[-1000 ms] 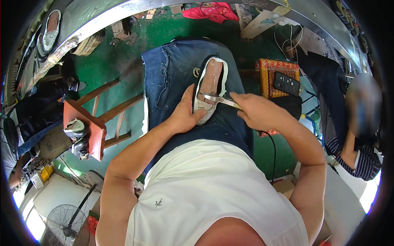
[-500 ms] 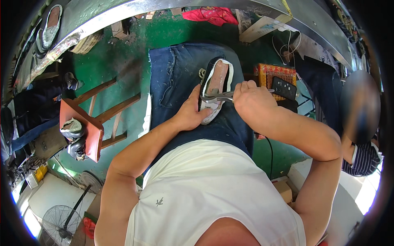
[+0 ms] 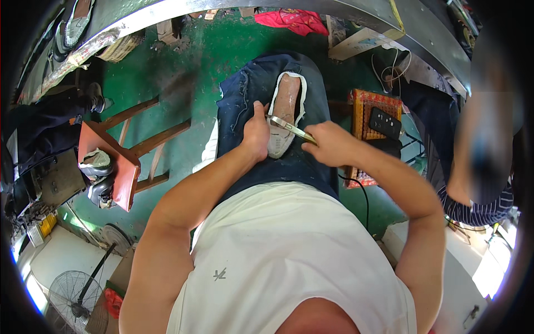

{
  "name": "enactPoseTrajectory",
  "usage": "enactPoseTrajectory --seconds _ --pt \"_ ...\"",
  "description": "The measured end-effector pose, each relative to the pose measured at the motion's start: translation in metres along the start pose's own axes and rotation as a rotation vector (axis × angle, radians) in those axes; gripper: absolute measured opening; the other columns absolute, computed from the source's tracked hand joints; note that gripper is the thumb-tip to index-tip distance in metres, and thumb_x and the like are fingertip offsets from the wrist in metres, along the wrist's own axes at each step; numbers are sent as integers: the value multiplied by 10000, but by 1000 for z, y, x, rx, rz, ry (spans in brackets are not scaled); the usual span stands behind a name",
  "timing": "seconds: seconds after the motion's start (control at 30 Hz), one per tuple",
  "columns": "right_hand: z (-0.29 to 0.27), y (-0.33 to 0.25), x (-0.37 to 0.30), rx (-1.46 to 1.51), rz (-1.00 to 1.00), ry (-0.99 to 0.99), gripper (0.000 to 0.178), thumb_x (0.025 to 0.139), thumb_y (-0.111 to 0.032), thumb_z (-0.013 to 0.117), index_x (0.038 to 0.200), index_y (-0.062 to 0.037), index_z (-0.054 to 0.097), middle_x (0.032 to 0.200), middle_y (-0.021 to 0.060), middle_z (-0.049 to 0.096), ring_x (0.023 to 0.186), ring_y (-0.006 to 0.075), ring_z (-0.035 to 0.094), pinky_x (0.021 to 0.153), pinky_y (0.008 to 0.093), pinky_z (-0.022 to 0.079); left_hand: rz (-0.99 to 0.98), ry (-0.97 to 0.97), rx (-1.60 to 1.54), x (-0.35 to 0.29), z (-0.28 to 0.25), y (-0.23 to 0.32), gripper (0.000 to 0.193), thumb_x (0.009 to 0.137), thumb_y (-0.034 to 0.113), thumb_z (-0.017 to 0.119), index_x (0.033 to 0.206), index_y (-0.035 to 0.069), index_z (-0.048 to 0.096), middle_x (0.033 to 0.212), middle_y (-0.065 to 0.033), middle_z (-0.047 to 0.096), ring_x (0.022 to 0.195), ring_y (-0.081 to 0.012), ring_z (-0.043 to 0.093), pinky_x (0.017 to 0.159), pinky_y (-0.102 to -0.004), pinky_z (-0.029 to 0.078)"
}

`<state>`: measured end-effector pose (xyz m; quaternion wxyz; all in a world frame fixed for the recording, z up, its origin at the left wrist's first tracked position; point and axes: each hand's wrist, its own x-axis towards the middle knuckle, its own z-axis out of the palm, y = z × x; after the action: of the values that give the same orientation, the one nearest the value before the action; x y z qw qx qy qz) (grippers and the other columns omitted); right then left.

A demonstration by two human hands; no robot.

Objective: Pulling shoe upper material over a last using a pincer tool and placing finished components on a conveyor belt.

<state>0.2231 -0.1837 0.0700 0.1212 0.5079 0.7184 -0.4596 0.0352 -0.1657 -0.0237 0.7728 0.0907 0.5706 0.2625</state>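
On my lap, over blue denim, lies a half-made shoe with its tan insole facing up and a white upper edge standing around it. Its rounded greyish-white end points toward me. My left hand grips the shoe's left side, with the fingers partly hidden beneath. In my closed right hand are metal pliers, held by the handles from the right. The pliers' head crosses the shoe and meets its left edge beside my left hand; whether the jaws pinch the material I cannot tell.
A wooden stool with dark shoes lies left. To the right, a beaded seat bears a black case, near another person's dark-clothed leg. A metal bench edge curves across the far side; a fan stands lower left.
The pliers' head has shifted left to the shoe's left edge, its handles now sloping down toward my right hand. My left hand has moved up along the shoe, and the shoe has tilted slightly.
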Motion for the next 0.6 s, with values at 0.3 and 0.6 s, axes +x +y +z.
enactPoseTrajectory --seconds 0.3,0.6 --pt "14 23 -24 138 153 171 269 917 -194 645 1081 19 625 965 265 674 976 437 649 841 499 506 660 163 657 30 -5 -27 589 1085 361 300 1288 -112 585 1233 -345 626 1182 -469 601 1001 -435 477" --pt "21 65 -9 165 217 298 215 925 -175 651 1007 20 608 905 241 681 867 424 673 810 473 544 1109 -110 1237 4 -8 -12 500 1033 241 466 1508 90 424 1492 -334 400 1029 -510 646 897 -490 557"
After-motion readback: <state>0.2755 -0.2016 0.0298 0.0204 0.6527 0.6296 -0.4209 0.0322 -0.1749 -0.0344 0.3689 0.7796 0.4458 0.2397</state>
